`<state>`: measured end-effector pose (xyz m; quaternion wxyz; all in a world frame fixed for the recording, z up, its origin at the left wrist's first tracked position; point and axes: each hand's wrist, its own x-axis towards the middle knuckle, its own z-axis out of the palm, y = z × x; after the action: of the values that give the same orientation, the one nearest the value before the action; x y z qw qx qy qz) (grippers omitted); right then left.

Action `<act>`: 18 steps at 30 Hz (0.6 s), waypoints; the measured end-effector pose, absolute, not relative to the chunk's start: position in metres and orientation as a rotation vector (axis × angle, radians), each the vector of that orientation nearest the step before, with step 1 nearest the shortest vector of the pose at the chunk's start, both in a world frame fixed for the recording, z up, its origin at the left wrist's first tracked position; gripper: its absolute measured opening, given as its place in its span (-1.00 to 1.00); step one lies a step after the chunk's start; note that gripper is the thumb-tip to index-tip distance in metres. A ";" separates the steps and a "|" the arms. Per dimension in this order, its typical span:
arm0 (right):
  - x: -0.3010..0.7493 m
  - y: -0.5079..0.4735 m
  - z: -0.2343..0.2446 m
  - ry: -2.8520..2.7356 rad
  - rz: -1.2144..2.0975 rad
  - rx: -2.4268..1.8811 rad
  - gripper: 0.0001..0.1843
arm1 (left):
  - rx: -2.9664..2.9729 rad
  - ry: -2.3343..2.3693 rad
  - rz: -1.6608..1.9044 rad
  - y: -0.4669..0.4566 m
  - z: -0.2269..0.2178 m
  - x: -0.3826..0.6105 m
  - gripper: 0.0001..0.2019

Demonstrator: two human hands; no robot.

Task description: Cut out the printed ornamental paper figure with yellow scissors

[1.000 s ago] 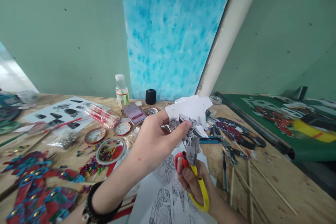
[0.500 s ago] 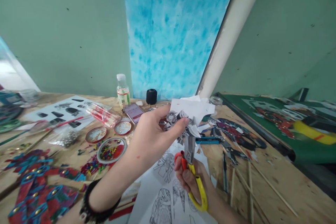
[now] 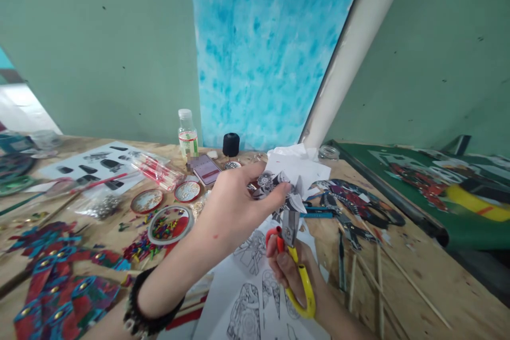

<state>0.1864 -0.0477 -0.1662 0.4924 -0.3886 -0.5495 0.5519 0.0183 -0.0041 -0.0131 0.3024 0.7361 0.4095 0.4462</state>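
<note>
My left hand (image 3: 243,202) pinches a partly cut piece of paper (image 3: 297,167) printed with black-and-white mechanical drawings. Its thumb lies across the front of the printed part. Just below, my right hand (image 3: 292,268) grips scissors (image 3: 305,292) with yellow and red handles. Their metal blades point up at the lower edge of the paper; whether they touch it I cannot tell. Beneath both hands lies a printed sheet (image 3: 235,297) with more line drawings of parts. A dark bracelet circles my left wrist.
Left on the wooden table are a tin of coloured fasteners (image 3: 171,226), a phone (image 3: 207,169), a bottle (image 3: 187,135) and a painted jointed figure (image 3: 59,281). Wooden sticks (image 3: 380,289), a blue cutter (image 3: 319,212) and dark cut-out parts (image 3: 358,199) lie to the right.
The held paper and my left hand have shifted slightly right. The scissors' blades now stand closer to upright, their tips against or behind the paper's lower edge.
</note>
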 end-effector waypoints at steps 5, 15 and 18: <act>0.187 -0.046 -0.170 -1.331 1.317 -0.963 -0.60 | 1.947 1.070 1.187 -0.005 -0.012 0.019 -0.77; 0.192 -0.043 -0.194 -1.360 1.212 -1.055 -0.51 | 1.988 1.045 1.096 -0.001 -0.010 0.013 -0.76; 0.192 -0.042 -0.196 -1.349 1.167 -1.055 -0.50 | 1.960 1.056 1.142 -0.001 -0.009 0.014 -0.77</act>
<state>0.1917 -0.0418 -0.1964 0.5096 -0.4379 -0.5599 0.4848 0.0138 -0.0008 -0.0086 0.3144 0.7435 0.4005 0.4335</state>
